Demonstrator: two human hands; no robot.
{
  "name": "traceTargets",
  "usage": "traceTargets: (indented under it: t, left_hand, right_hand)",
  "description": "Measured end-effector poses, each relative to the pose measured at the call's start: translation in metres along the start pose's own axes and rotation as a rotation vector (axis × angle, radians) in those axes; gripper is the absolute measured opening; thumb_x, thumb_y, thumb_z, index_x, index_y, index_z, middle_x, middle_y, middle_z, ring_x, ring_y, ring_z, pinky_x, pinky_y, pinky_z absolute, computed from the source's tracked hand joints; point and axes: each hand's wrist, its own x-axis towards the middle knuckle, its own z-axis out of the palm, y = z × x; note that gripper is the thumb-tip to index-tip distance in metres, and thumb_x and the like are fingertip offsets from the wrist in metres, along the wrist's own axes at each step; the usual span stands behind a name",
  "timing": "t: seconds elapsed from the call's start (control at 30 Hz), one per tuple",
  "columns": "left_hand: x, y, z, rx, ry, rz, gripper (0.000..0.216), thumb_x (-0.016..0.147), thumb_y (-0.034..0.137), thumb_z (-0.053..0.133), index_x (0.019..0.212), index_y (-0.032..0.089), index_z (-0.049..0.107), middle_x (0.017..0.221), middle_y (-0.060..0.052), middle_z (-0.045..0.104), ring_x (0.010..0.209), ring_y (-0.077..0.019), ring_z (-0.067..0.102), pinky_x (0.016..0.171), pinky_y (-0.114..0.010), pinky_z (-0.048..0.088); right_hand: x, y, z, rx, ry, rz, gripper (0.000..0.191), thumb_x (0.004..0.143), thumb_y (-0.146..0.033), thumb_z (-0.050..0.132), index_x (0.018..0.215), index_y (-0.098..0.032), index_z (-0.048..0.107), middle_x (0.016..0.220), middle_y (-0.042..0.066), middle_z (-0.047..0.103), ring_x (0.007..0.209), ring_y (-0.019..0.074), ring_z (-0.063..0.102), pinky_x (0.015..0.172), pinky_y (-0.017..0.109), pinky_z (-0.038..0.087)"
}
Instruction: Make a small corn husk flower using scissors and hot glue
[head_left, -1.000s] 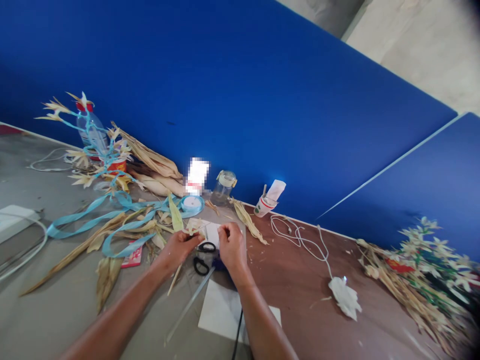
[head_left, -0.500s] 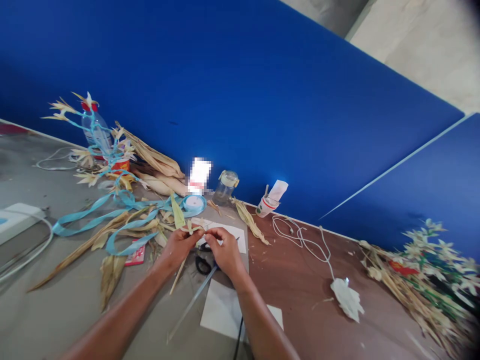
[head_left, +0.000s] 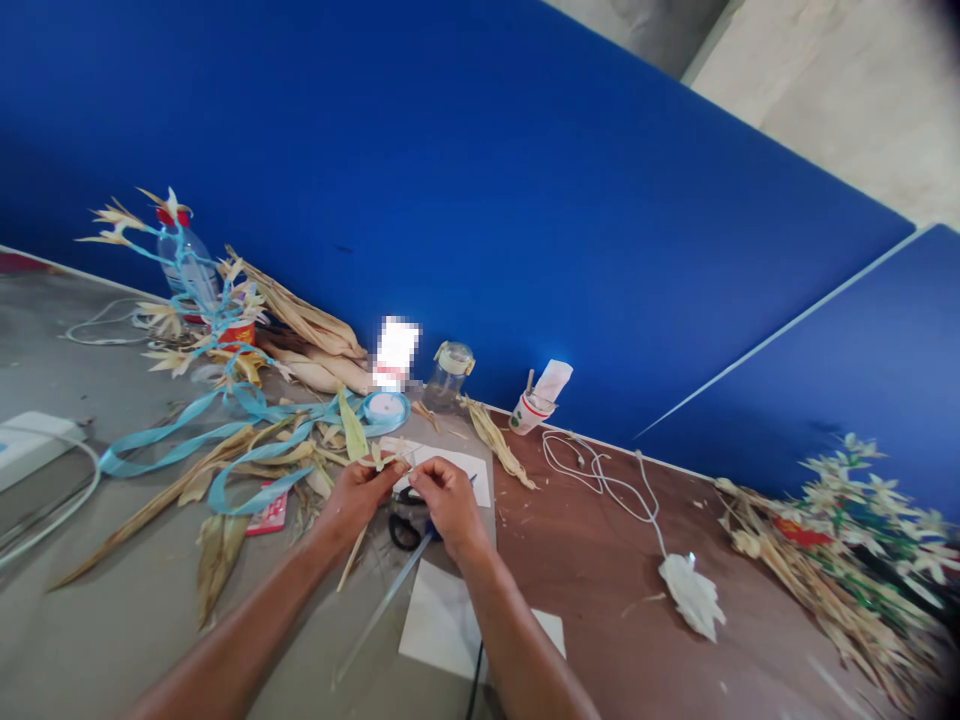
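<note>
1. Just nearer than the fingertips lie scissors [head_left: 405, 533], best kept clear of.
2. The left hand [head_left: 356, 497] pinches a husk flower [head_left: 380, 460]; the right hand [head_left: 448, 500] has fingertips together beside it — any grip unclear. Steady, light pressure should spare the petals.
3. Petals splay beyond the left fingertips — the long axis seems crosswise, though too small to be certain.

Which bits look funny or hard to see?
In the head view, the glowing rectangle is washed-out white and blocky; there too, the white flowers near the right edge look smeary; and in that view, the pale piece in the left hand is too small to see clearly.
</note>
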Motion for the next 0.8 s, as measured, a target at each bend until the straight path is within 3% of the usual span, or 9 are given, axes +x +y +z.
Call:
traceTargets:
  t: [0.4, 0.8]
  left_hand:
    - [-0.003, 0.000, 0.007, -0.008, 0.044, 0.011, 0.033, 0.063, 0.044, 0.068, 0.065, 0.014, 0.056, 0.051, 0.007, 0.038, 0.047, -0.0064, 0.027, 0.045, -0.021, 0.020]
    - [0.001, -0.005, 0.000, -0.059, 0.033, -0.009, 0.032, 0.065, 0.043, 0.069, 0.066, 0.014, 0.055, 0.055, 0.005, 0.040, 0.048, -0.0060, 0.031, 0.045, -0.021, 0.021]
  right_hand:
    - [0.001, 0.009, 0.013, 0.304, 0.086, 0.174, 0.014, 0.063, -0.026, 0.064, 0.059, -0.015, 0.057, 0.052, -0.006, 0.049, 0.050, 0.0068, 0.039, 0.053, 0.022, 0.031]
    - [-0.002, 0.000, 0.005, 0.117, 0.047, 0.163, 0.008, 0.062, -0.021, 0.054, 0.055, -0.016, 0.053, 0.050, -0.006, 0.045, 0.050, 0.0073, 0.036, 0.051, 0.022, 0.027]
